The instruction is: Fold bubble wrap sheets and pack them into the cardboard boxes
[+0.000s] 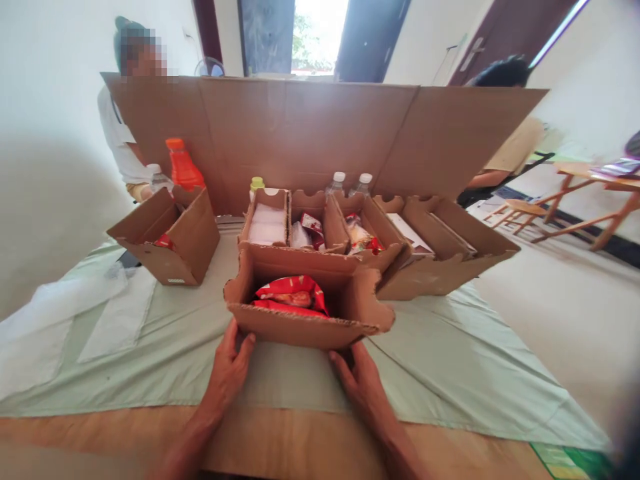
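Note:
Both my hands are on a small open-topped cardboard box [300, 328] in front of me. A shiny red food packet [290, 293] lies inside it, toward the left. My left hand [231, 360] grips the box's lower left corner, thumb on the near side. At the lower right, my right hand [357, 373] has its fingers partly hidden under the box and its thumb near the bottom edge. Just behind stands a row of similar cardboard boxes [327, 223], with white packs and several small packets in them.
Another cardboard box [193, 247] stands at left, with an orange bottle [185, 163] behind it. Clear plastic bags [120, 313] lie on the green cloth [450, 360]. A tall cardboard panel [310, 133] closes off the back; two people sit beyond it.

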A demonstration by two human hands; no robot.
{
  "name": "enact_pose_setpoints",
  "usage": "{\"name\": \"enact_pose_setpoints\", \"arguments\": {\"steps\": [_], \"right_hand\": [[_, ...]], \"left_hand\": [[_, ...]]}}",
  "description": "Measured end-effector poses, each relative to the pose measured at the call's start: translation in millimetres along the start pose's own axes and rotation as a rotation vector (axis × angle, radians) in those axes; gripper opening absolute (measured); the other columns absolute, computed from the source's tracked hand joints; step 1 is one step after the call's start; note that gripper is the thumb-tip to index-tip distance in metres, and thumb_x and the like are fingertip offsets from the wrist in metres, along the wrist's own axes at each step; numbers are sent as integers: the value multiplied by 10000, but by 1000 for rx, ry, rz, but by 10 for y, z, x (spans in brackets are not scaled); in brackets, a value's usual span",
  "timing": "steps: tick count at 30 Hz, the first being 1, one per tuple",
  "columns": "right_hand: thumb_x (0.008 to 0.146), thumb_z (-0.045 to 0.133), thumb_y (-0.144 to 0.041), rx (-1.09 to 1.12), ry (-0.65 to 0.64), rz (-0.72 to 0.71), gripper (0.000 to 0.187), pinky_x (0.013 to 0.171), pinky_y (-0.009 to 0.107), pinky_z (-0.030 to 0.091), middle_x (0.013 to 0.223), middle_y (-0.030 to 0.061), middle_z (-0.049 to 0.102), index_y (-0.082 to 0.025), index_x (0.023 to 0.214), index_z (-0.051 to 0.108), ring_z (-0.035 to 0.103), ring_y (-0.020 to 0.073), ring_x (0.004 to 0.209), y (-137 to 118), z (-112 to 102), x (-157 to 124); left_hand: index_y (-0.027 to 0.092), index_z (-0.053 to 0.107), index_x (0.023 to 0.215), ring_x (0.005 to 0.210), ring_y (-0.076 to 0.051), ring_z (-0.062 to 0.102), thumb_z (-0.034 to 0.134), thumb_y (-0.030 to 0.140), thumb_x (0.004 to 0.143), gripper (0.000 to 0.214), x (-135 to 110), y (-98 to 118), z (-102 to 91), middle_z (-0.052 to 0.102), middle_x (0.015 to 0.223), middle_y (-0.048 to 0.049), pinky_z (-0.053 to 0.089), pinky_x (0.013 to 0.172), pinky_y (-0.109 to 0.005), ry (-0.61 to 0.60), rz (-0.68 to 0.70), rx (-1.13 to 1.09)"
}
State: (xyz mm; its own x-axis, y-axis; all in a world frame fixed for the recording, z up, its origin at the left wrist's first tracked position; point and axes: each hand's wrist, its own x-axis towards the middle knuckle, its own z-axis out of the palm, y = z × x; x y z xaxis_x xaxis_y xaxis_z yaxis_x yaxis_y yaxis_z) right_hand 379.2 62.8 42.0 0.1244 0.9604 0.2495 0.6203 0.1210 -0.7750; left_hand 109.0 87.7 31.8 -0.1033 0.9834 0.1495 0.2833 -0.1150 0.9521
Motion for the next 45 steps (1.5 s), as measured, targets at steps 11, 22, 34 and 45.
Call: {"name": "enact_pose_setpoints", "arguments": {"steps": [11,22,34,45], "right_hand": [[791,575,-566,-56,-20,137,353,563,311,515,718,56,742,-221,828,640,676,237,632,232,10,25],[745,589,-575,-96,18,146,366,492,295,497,647,46,731,-216,777,656,644,224,541,101,-18,79],[757,629,-544,60,94,117,365,617,320,557,797,72,759,-200,874,664,710,242,695,44,-11,52],[917,556,-624,605,-283,406,672,561,350,608,1204,199,732,-190,1430,525,763,291,891,-507,100,-990]], "left_hand": [[206,721,1143,1321,-333,561,527,366,883,362,-107,-209,-1144,639,1388,-157,524,1019,-526,208,13,506],[203,749,934,1097,-379,608,570,437,804,322,293,-447,-2088,718,1080,-152,465,977,-528,358,-183,922],[238,631,753,942,-237,708,484,458,867,288,-214,221,-1712,764,1007,-72,554,705,-309,204,2,686],[262,580,911,1104,-203,703,459,27,699,339,-1212,489,-854,741,1240,-37,570,922,-333,-535,509,407]]}}
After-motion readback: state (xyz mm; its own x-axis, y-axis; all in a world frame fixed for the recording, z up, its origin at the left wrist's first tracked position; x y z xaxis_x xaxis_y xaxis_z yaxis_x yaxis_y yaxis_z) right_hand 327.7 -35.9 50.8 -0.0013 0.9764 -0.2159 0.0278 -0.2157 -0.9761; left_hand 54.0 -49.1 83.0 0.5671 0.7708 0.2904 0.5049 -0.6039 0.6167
